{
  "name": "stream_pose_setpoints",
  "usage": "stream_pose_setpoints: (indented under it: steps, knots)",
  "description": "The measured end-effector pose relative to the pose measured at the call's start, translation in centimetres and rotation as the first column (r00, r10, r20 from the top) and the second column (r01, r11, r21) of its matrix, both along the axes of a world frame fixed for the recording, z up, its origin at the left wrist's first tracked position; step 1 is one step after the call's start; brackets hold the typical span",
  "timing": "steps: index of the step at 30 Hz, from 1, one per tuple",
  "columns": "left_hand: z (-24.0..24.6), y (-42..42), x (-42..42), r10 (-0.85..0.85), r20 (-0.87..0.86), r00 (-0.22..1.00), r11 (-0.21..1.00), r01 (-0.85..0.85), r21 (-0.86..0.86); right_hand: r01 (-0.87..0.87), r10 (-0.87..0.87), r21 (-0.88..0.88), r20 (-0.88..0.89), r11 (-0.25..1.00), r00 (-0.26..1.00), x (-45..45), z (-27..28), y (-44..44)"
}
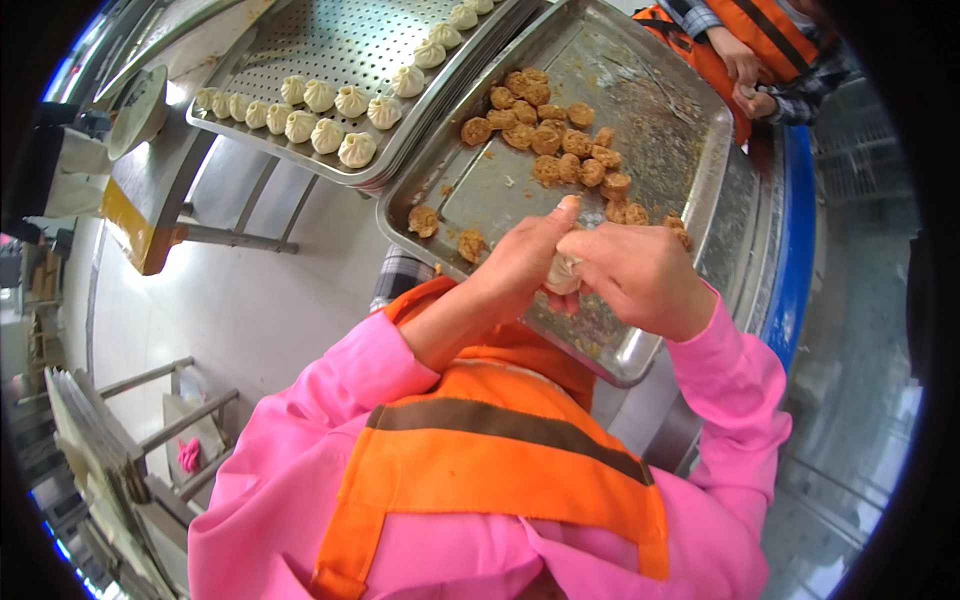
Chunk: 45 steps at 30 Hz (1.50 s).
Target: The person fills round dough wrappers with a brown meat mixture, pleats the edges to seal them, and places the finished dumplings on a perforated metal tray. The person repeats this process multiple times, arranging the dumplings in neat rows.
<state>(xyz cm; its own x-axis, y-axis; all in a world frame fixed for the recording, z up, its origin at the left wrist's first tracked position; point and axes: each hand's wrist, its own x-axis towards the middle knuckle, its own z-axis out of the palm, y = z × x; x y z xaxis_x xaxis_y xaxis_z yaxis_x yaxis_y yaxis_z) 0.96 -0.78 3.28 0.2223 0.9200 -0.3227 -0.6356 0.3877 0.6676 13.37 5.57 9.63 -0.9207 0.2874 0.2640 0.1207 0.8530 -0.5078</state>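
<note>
A pleated dough bun (pixel 562 276) sits cupped in my left hand (pixel 517 259), its folds facing up. The fingertips of my right hand (pixel 637 274) pinch the gathered dough at its top. Both hands are over the near part of a metal tray (pixel 480 176). Balls of brown filling (pixel 547 140) lie clustered toward the tray's middle, and a few single ones (pixel 424 221) rest near its left corner. My fingers hide part of the bun and some of the tray behind it.
Left of the filling tray, a perforated metal tray (pixel 322 56) on a stack carries rows of pleated buns (pixel 357 150). A co-worker's hands (pixel 739 67) hold something small at the upper right. A metal bowl (pixel 139 112) rests on a table (pixel 161 187) at the far left.
</note>
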Motion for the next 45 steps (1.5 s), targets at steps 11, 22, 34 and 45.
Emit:
stream_pose_setpoints:
  steps: [11, 22, 34, 45]
  knots:
    - [0.6, -0.2, -0.4, -0.039, 0.000, 0.999, 0.999, 0.039, -0.006, 0.025, -0.025, -0.003, -0.045, 1.000, 0.999, 0.4, 0.0, 0.1]
    - [1.1, 0.2, -0.1, -0.015, 0.015, 1.000, 1.000, 0.015, -0.005, 0.058, -0.059, -0.022, -0.028, 0.998, 0.998, 0.4, 0.8, -0.1]
    - [1.2, -0.3, -0.3, 0.036, 0.085, 0.996, 0.998, -0.031, -0.061, 0.093, -0.093, -0.086, -0.004, 0.992, 0.996, 0.5, 1.2, -0.1]
    - [1.9, 0.1, 0.9, 0.248, 0.080, 0.965, 0.960, -0.234, -0.155, -0.006, 0.004, 0.109, 0.020, 0.994, 1.000, 0.3, 1.2, -0.1]
